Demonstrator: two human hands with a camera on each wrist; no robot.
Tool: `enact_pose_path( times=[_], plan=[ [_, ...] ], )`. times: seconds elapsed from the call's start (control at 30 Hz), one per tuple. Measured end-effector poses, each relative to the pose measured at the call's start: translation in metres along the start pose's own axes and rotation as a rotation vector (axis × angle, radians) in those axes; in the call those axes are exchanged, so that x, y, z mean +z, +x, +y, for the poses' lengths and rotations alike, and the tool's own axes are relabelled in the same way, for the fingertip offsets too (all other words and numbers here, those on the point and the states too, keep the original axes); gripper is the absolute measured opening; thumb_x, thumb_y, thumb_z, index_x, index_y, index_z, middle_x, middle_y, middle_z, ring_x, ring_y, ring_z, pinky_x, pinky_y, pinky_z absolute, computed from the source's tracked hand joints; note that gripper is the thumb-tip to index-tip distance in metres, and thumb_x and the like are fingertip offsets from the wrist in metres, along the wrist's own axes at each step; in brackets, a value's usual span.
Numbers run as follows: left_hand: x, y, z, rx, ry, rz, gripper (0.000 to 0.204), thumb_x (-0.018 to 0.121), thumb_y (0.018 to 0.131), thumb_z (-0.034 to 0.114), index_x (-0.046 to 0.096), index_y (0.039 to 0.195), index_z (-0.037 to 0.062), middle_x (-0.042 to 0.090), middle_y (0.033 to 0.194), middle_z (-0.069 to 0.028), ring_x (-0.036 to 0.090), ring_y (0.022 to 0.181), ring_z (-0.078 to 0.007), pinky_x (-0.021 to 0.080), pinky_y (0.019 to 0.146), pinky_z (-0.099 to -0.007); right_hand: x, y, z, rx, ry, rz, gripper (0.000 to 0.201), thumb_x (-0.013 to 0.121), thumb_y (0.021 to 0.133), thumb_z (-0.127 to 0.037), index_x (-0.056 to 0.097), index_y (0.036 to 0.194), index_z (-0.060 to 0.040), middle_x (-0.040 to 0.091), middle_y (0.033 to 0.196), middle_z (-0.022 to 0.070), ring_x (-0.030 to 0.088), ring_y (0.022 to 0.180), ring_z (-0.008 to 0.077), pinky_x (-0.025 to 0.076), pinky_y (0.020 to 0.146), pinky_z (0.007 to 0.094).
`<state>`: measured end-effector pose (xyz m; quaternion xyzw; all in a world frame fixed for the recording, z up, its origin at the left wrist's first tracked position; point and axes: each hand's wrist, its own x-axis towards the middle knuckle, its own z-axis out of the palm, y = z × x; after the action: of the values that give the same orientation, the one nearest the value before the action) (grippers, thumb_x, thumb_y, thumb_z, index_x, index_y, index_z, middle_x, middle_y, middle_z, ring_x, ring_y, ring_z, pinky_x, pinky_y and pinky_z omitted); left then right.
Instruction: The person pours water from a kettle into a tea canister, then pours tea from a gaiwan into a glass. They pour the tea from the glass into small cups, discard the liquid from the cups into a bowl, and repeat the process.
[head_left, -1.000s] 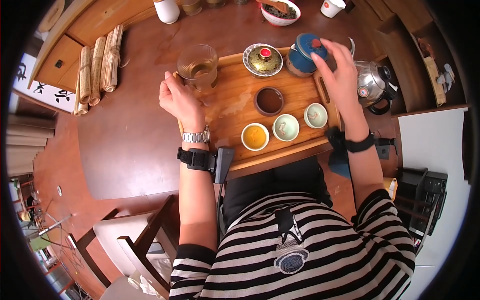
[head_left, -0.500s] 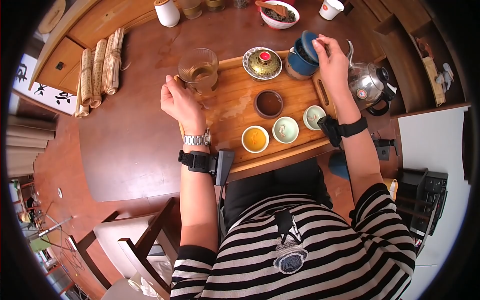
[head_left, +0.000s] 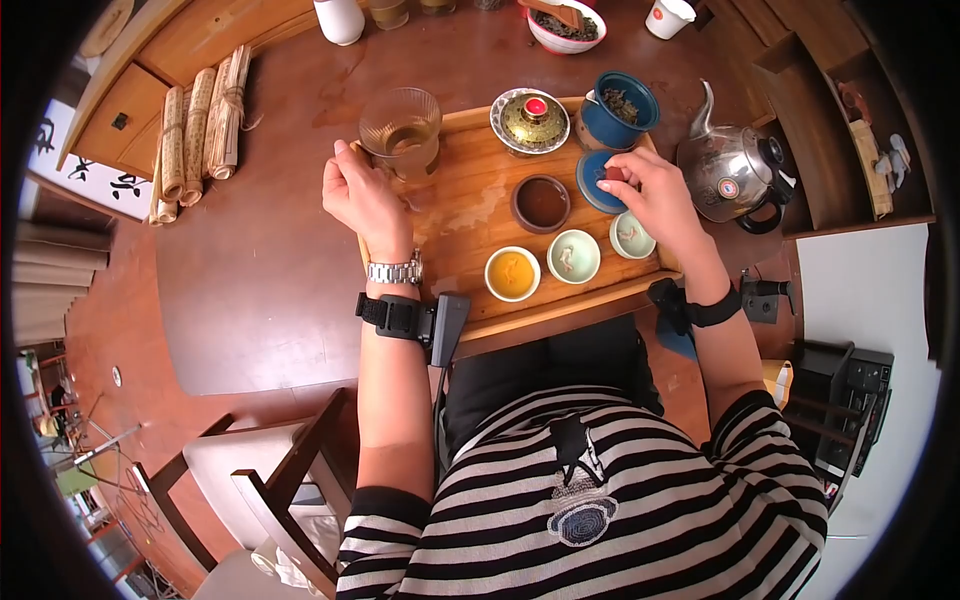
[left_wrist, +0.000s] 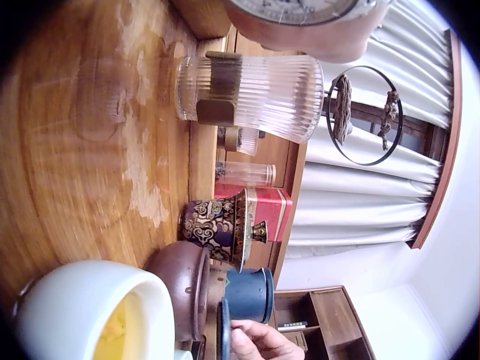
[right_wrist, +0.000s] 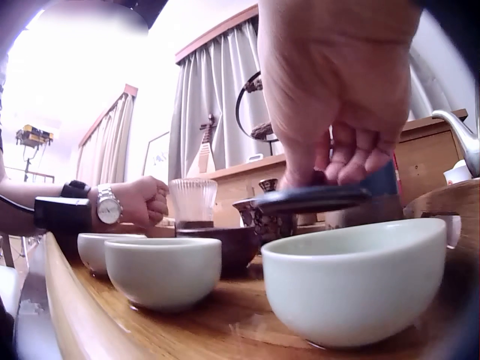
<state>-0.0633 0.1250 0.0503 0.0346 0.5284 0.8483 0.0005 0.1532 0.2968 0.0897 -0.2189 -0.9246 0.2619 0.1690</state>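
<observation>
My right hand (head_left: pixel 650 200) pinches the red knob of a blue lid (head_left: pixel 597 183). That lid is low over the tray, just behind the right pale green cup (right_wrist: pixel 352 285). The blue teapot (head_left: pixel 620 108) beyond it is uncovered, with dark tea leaves inside. My left hand (head_left: pixel 366 200) has its fingers curled at the handle side of a ribbed glass pitcher (left_wrist: pixel 251 90) and grips it there. Some liquid shows in the pitcher, which stands at the left end of the wooden tray (head_left: pixel 465 215).
Also on the tray are a lidded patterned gaiwan (head_left: pixel 528 122), a dark brown bowl (head_left: pixel 540 204) and pale cups, one with yellow liquid (head_left: pixel 512 273). A steel kettle (head_left: pixel 730 170) stands right of it. Behind are a bowl of leaves (head_left: pixel 566 38) and a white paper cup (head_left: pixel 668 16).
My right hand has lifted the lid off the blue teapot and brought it toward me, down behind the right cup. My left hand has stayed at the pitcher.
</observation>
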Motion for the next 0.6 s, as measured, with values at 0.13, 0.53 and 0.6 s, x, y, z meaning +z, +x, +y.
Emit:
enact_pose_path(
  times=[0.13, 0.53, 0.6],
  plan=[
    [0.000, -0.001, 0.001, -0.011, 0.008, 0.003, 0.037, 0.046, 0.092, 0.022, 0.044, 0.058, 0.0057, 0.037, 0.052, 0.0075, 0.027, 0.046, -0.0006, 0.019, 0.040, -0.0196, 0.006, 0.003, 0.002, 0.060, -0.046, -0.045, 0.022, 0.068, 0.071, -0.010, 0.059, 0.089, 0.0010, 0.057, 0.078, 0.0110, 0.057, 0.067, 0.0213, 0.047, 0.062, 0.0305],
    [0.000, 0.000, 0.001, -0.012, 0.015, 0.004, 0.037, 0.046, 0.092, 0.022, 0.045, 0.060, 0.0056, 0.038, 0.052, 0.0071, 0.028, 0.046, -0.0008, 0.020, 0.040, -0.0196, 0.012, -0.005, 0.009, 0.053, -0.198, -0.167, 0.020, 0.067, 0.071, -0.008, 0.058, 0.086, 0.0012, 0.059, 0.081, 0.0129, 0.060, 0.071, 0.0254, 0.047, 0.063, 0.0330],
    [-0.001, 0.000, 0.001, -0.010, 0.026, -0.003, 0.037, 0.046, 0.092, 0.022, 0.045, 0.060, 0.0057, 0.038, 0.052, 0.0070, 0.028, 0.046, -0.0008, 0.020, 0.040, -0.0196, 0.012, -0.007, 0.008, 0.047, -0.229, -0.191, 0.020, 0.067, 0.071, -0.008, 0.058, 0.086, 0.0011, 0.059, 0.082, 0.0132, 0.060, 0.073, 0.0268, 0.047, 0.064, 0.0338]
  ],
)
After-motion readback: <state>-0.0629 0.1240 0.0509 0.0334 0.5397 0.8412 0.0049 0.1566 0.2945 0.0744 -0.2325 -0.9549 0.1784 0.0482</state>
